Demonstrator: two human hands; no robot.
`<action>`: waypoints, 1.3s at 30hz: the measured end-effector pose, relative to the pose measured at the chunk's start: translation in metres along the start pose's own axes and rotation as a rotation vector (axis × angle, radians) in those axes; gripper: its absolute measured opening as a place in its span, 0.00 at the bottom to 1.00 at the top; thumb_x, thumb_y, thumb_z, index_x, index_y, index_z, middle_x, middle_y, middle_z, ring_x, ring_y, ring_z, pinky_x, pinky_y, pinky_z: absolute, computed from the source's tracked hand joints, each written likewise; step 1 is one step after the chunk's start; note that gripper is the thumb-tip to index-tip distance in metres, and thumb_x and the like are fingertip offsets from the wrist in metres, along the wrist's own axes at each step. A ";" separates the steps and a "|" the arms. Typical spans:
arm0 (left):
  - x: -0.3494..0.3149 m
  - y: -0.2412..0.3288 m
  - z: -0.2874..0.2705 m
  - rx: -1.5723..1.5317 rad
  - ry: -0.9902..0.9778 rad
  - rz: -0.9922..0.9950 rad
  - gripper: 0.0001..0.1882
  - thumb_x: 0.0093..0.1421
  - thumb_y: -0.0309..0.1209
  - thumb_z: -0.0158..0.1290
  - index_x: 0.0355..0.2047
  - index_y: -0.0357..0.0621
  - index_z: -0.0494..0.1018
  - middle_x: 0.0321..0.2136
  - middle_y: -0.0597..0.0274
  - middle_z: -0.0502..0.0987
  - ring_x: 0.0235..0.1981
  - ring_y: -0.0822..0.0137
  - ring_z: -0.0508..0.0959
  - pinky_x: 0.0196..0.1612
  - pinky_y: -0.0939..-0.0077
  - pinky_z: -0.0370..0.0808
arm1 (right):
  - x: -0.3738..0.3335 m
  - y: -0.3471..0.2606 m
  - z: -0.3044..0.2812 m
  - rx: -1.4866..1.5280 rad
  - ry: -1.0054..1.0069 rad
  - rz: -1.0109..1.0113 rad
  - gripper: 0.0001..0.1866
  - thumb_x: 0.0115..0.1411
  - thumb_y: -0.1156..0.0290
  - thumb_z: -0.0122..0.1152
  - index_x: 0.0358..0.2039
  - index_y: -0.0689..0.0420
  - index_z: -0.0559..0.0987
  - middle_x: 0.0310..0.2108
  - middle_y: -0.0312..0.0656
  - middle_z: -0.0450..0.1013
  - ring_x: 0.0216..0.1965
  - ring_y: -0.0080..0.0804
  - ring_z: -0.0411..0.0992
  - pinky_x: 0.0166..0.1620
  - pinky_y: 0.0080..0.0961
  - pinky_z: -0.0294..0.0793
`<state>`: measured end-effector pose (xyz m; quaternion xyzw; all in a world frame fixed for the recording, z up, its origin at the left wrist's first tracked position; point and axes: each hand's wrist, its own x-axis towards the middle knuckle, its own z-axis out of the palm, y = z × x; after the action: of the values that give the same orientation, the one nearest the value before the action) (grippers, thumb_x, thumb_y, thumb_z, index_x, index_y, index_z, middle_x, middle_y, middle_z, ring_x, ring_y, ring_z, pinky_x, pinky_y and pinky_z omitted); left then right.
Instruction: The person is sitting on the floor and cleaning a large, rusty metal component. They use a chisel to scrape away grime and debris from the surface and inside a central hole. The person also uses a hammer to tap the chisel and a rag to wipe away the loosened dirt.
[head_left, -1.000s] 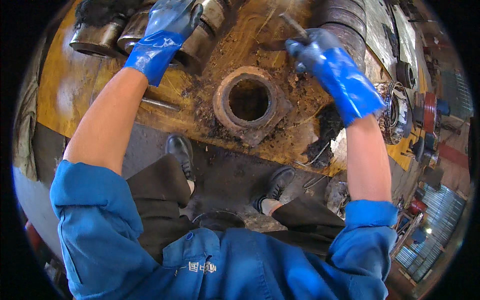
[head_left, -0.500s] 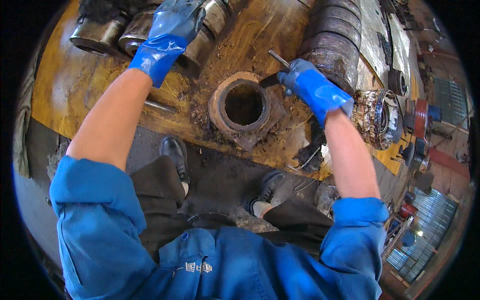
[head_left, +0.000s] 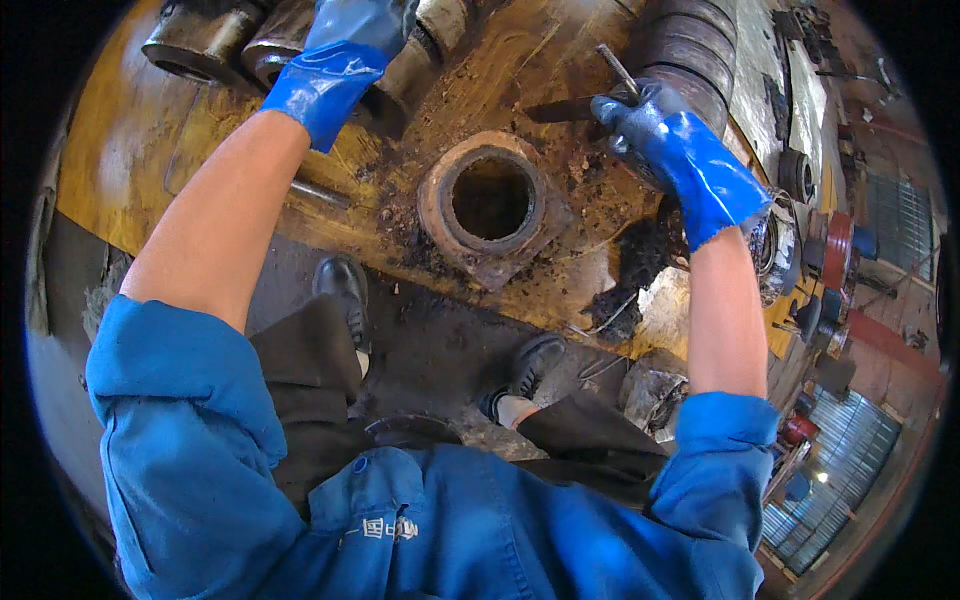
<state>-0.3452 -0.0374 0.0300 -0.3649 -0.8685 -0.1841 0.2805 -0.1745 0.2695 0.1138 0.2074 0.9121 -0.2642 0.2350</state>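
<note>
My right hand (head_left: 665,135), in a blue rubber glove, is closed around a metal rod (head_left: 617,68) that sticks out past the thumb. From the same grip a dark flat blade (head_left: 560,109) points left; whether rod and blade are one tool I cannot tell. Below and left of it, a rusty flanged ring (head_left: 443,222) with a wide round bore sits on the table, apart from the blade. My left hand (head_left: 360,28), gloved too, is at the top edge over metal cylinders (head_left: 425,60). Its fingers are mostly cut off by the frame.
Dark ribbed cylinders (head_left: 690,50) lie at the far right of the yellowish, dirt-strewn table (head_left: 130,170). More metal sleeves (head_left: 195,45) stand at far left. A short bar (head_left: 320,192) lies near my left forearm. Black grime (head_left: 645,255) and a pale scrap (head_left: 665,305) are near the front edge.
My right hand has moved up and to the right with the rod and blade, away from the ring's rim. My left hand has shifted slightly upward.
</note>
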 end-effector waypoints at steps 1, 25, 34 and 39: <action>0.001 0.001 -0.001 -0.002 -0.005 -0.015 0.18 0.66 0.31 0.48 0.54 0.41 0.76 0.54 0.43 0.77 0.51 0.42 0.76 0.57 0.51 0.71 | 0.001 0.006 0.007 -0.107 -0.038 -0.065 0.21 0.61 0.54 0.65 0.38 0.63 0.84 0.28 0.49 0.81 0.31 0.44 0.79 0.39 0.40 0.78; 0.006 -0.003 -0.005 0.030 -0.055 -0.051 0.21 0.64 0.31 0.48 0.57 0.40 0.74 0.53 0.42 0.77 0.53 0.43 0.75 0.59 0.53 0.70 | 0.008 -0.015 -0.003 -0.263 -0.031 -0.092 0.19 0.61 0.53 0.67 0.33 0.60 0.84 0.24 0.45 0.80 0.25 0.35 0.78 0.33 0.37 0.77; 0.002 -0.006 -0.011 0.056 -0.104 -0.048 0.21 0.64 0.31 0.48 0.56 0.39 0.74 0.55 0.42 0.76 0.52 0.44 0.76 0.57 0.54 0.72 | 0.023 -0.048 0.008 -0.451 -0.130 -0.094 0.19 0.61 0.55 0.67 0.39 0.60 0.85 0.29 0.45 0.83 0.32 0.37 0.82 0.40 0.34 0.80; 0.007 0.000 -0.005 -0.065 -0.025 -0.106 0.22 0.65 0.31 0.48 0.58 0.41 0.73 0.55 0.42 0.76 0.53 0.43 0.76 0.59 0.53 0.71 | 0.024 -0.036 -0.010 -0.187 -0.030 -0.131 0.17 0.62 0.55 0.68 0.40 0.57 0.85 0.29 0.44 0.82 0.27 0.34 0.81 0.34 0.37 0.80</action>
<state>-0.3478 -0.0360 0.0381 -0.3297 -0.8836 -0.2223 0.2473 -0.2150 0.2533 0.1225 0.1202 0.9408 -0.1957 0.2492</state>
